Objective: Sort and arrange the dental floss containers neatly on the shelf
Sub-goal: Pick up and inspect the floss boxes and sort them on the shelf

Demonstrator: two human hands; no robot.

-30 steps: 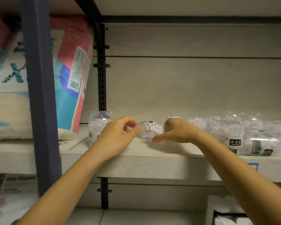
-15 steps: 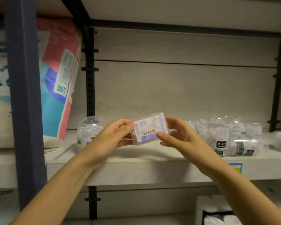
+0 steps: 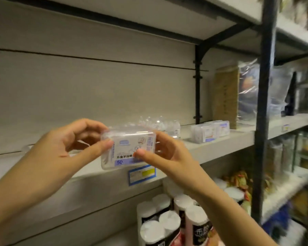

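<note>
I hold a clear rectangular floss box with a blue-and-white label in front of the shelf. My left hand pinches its left end and my right hand grips its right end. Behind the box, several clear round floss containers stand on the shelf. Farther right lies a row of similar rectangular floss boxes.
A blue price tag is stuck on the shelf's front edge. White paper rolls stand below. A dark upright post rises at the right, with bagged goods behind it and an upper shelf overhead.
I picked the rectangular box up off the shelf with both hands and carried it rightward; my view has swung right, past the diaper pack, toward the row of boxes.
</note>
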